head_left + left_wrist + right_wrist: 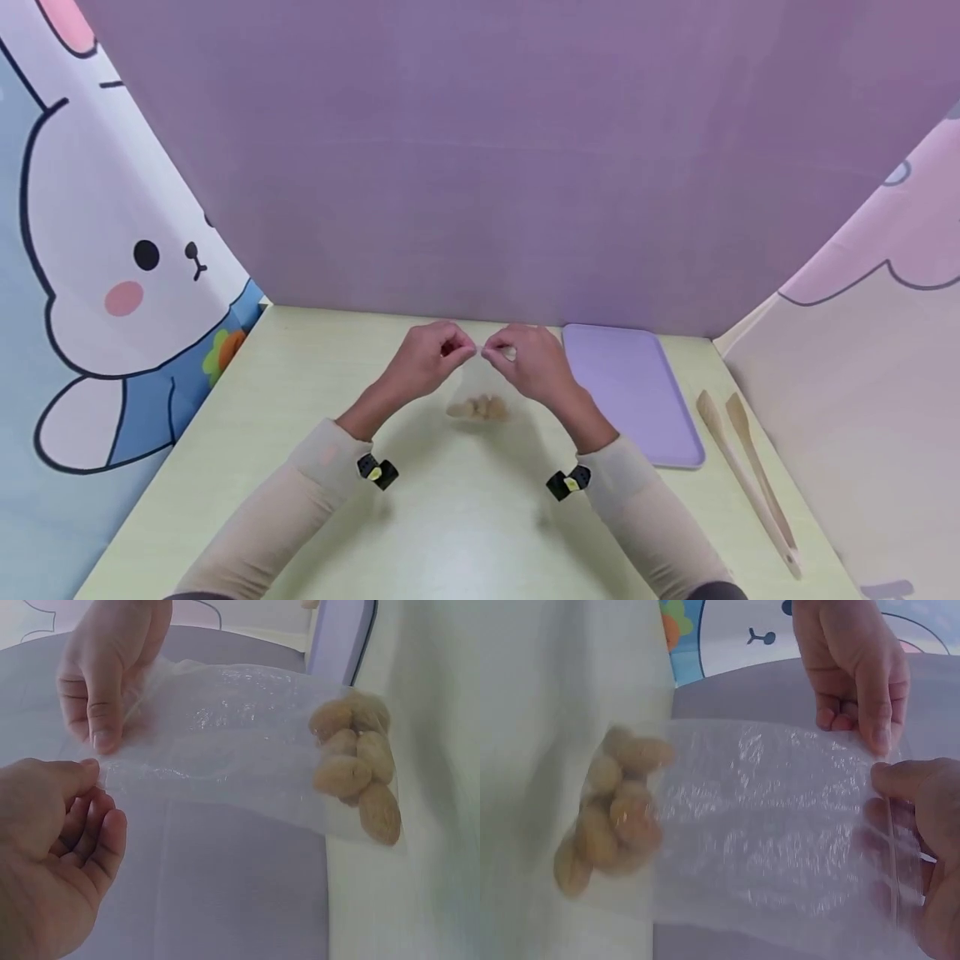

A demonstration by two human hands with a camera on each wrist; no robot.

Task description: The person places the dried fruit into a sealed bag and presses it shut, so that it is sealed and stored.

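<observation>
A clear plastic bag (225, 727) hangs from both hands above the table, with a ridged zip-like strip along its top edge in the right wrist view. In its bottom lie several brown, oval, nut-like pieces (596, 829); their exact kind cannot be told. My left hand (431, 358) pinches the bag's top edge between thumb and forefinger. Close beside it, my right hand (536, 362) pinches the same edge, its other fingers behind the clear film in the right wrist view. The thumbs almost meet.
To the right on the pale table (450, 533) lies a flat purple tray (630, 392). Beyond it are two wooden utensils, a spatula (738, 467) and another long-handled one (761, 467). A purple panel (480, 167) stands at the back, with printed cloths at both sides.
</observation>
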